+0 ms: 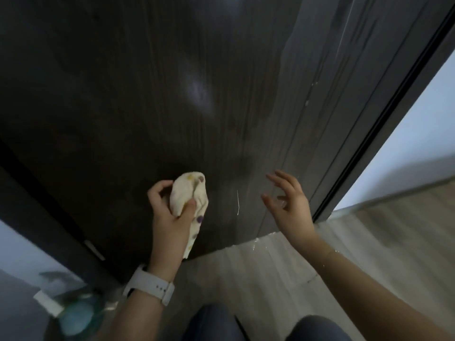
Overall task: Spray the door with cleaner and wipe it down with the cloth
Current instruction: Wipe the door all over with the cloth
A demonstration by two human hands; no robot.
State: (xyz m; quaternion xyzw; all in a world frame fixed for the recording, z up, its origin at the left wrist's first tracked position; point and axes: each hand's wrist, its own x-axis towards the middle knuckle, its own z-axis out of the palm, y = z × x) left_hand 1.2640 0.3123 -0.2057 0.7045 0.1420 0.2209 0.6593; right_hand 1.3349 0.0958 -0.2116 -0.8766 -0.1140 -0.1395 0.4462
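Note:
A dark wood-grain door (152, 94) fills most of the view, seen from low down near its bottom edge. My left hand (170, 217) grips a bunched cream cloth with coloured dots (189, 195) and holds it against the lower part of the door. A white watch sits on that wrist. To the right, my right hand (288, 200) is spread with loosely bent fingers, close to the door's right edge; I cannot tell if it touches. A blurred spray bottle (76, 313) with a greenish body stands on the floor at the lower left.
The dark door frame (384, 124) runs up the right side, with a pale wall (418, 134) beyond it. Light wood-look flooring (270, 262) lies below the door. My knees in dark trousers (216, 323) show at the bottom.

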